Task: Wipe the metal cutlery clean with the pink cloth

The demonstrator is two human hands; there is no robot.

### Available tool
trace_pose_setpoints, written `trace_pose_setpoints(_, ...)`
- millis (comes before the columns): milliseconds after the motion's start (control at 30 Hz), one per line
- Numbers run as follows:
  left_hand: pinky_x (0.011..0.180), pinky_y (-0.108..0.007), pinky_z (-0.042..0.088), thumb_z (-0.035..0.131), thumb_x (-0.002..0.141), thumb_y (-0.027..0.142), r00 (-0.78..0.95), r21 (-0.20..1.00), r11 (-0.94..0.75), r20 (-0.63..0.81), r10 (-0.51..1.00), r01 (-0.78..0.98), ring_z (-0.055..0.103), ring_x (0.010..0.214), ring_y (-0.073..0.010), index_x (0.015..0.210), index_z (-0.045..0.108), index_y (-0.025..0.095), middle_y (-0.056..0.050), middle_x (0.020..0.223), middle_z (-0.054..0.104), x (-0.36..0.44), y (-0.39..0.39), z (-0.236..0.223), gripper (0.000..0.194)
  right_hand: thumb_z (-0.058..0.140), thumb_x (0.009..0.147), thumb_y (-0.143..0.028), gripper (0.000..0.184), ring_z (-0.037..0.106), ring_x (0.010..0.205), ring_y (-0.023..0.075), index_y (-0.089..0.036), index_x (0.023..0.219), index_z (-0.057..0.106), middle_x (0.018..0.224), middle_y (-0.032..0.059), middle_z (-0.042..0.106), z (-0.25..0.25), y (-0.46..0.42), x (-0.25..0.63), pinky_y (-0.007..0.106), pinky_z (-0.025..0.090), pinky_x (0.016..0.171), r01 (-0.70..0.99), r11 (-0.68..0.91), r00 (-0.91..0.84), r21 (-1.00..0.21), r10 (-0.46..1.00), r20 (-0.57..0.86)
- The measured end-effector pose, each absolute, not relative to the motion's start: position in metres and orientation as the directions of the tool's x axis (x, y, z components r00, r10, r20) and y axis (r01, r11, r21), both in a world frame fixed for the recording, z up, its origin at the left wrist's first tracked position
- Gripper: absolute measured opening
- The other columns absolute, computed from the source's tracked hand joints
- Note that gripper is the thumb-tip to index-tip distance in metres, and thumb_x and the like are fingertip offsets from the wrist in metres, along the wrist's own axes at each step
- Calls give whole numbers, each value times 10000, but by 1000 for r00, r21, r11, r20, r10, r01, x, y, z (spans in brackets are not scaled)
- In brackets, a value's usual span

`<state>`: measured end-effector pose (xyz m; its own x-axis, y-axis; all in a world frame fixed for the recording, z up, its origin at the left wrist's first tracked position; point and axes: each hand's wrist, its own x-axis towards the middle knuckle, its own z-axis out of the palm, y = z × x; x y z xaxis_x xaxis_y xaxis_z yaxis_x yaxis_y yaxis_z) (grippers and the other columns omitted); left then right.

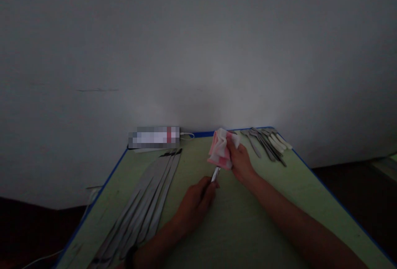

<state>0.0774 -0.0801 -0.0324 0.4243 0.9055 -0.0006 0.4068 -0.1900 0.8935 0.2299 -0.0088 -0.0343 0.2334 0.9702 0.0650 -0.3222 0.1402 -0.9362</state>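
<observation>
My left hand point(198, 196) is closed around the shiny metal handle point(215, 174) of a piece of cutlery, above the middle of the table. The cutlery's far end is hidden inside a folded pink and white cloth point(221, 151), so its kind does not show. My right hand point(241, 159) grips this cloth from the right, fingers wrapped into its folds. To the left of my left hand, several long flat metal pieces point(149, 196), like table knives, lie side by side. Beyond my right hand rests a loose group of metal cutlery point(263, 143), some with white handles point(276, 141).
The pale green table point(248, 227) has a blue edge and stands against a grey wall point(198, 54). At its back left corner is a blurred-out box-like object point(154, 137) with a white cable point(188, 135). Another cable point(43, 257) hangs off the left side.
</observation>
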Motion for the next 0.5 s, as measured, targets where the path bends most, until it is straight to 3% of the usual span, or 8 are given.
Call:
trace_pose_setpoints(167,483,-201,336,320,882,385,382,894,-169,-3,924,416,441,479,-99,807,507,172,52,533,463,78,-78,-31,293,505,734,-532,392,447,528,94,-145,760,551,617,-5,538,-25,-22,218,199,357,490,-330,41,156,-943,988,-12)
trace_pose_setpoints(267,482,-207,328,374,860,390,389,864,-191,-6,921,466,439,487,-102,760,503,175,48,541,461,78,-76,-23,270,473,755,-537,396,445,549,95,-146,752,538,626,-8,529,-11,-26,222,201,356,514,-225,89,132,-970,989,61)
trace_pose_setpoints(400,467,-199,326,343,871,404,182,899,-186,121,976,397,414,470,-91,849,410,200,66,578,430,74,-63,1,216,421,806,-501,388,490,610,114,-142,787,570,686,11,571,12,-23,245,216,368,572,138,224,-35,-965,974,222)
trace_pose_setpoints(500,527,-222,375,347,871,412,113,825,-303,285,952,478,456,538,-98,901,406,194,34,682,480,70,-45,38,228,411,839,-422,340,527,667,132,-138,789,592,733,28,607,30,-25,261,228,372,616,418,341,-270,-842,932,243)
